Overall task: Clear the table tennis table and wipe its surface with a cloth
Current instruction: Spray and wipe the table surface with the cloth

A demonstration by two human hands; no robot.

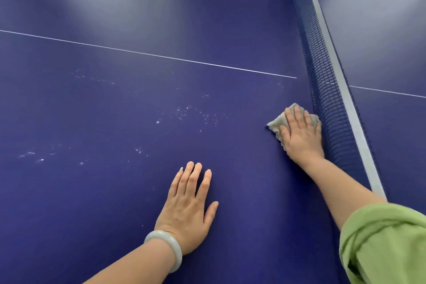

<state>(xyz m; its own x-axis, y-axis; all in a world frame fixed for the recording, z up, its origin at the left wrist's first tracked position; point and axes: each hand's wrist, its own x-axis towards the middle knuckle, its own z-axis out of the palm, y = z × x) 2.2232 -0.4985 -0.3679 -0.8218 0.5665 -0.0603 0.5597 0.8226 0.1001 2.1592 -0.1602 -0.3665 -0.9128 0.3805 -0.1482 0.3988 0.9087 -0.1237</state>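
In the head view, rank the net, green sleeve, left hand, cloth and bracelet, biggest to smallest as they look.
1. net
2. green sleeve, inflated by nearness
3. left hand
4. cloth and bracelet: unranked, since the right hand covers much of the cloth

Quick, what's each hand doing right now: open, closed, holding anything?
Left hand: open, flat on the table, holding nothing.
Right hand: open, fingers straight, pressing the cloth onto the table by the net.
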